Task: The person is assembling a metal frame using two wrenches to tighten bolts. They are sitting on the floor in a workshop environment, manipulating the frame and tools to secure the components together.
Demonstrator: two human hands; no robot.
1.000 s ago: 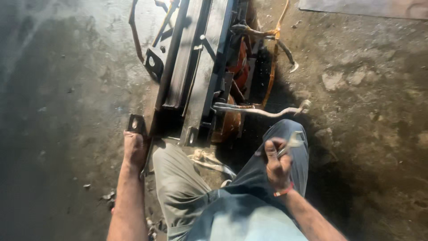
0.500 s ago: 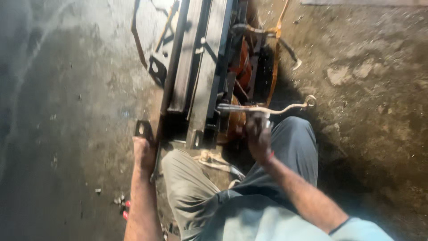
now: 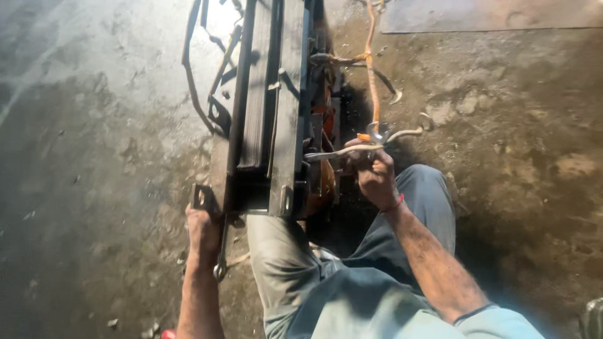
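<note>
Fingers of the right hand (image 3: 375,179) close around a long curved silver spanner (image 3: 367,145) set against the right side of the dark steel frame (image 3: 276,107) lying on the floor, while the left hand (image 3: 204,229) grips a second spanner (image 3: 221,254) at its near-left corner, suggesting a fastener being turned with steady counter-hold needed.

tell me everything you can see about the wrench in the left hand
The wrench is a slim, grey metal spanner with a ring end at the bottom. It points almost straight down from the left hand, which grips its upper part and hides that end. It hangs just above the dusty concrete floor, beside the corner of the dark metal frame and close to the person's grey-trousered knee.
</note>
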